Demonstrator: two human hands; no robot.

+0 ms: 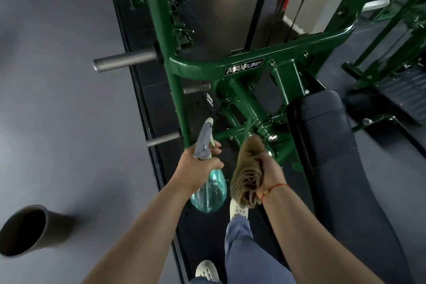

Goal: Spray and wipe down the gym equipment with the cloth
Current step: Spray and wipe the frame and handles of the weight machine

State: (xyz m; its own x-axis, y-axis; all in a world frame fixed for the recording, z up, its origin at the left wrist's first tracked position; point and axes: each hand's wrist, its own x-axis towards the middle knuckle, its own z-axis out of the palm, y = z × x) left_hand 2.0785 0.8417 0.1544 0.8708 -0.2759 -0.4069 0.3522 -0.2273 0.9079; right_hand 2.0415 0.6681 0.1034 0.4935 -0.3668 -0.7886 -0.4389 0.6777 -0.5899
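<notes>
A green steel gym machine [207, 64] with a "MAXPUMP" badge fills the middle of the view. My left hand [198, 166] grips a spray bottle [208, 191] with a teal body and a grey trigger head, the nozzle pointing up toward the frame's left upright. My right hand [268, 173] holds a bunched brown cloth [246, 168], whose upper end lies against a green joint low on the frame, beside a chrome bolt [273, 137].
A black padded bench [327, 136] lies to the right of the frame. Grey weight pegs [124, 61] stick out to the left. A dark bin [25, 230] stands on the grey floor at lower left. My feet in white shoes stand on a black mat [207, 237].
</notes>
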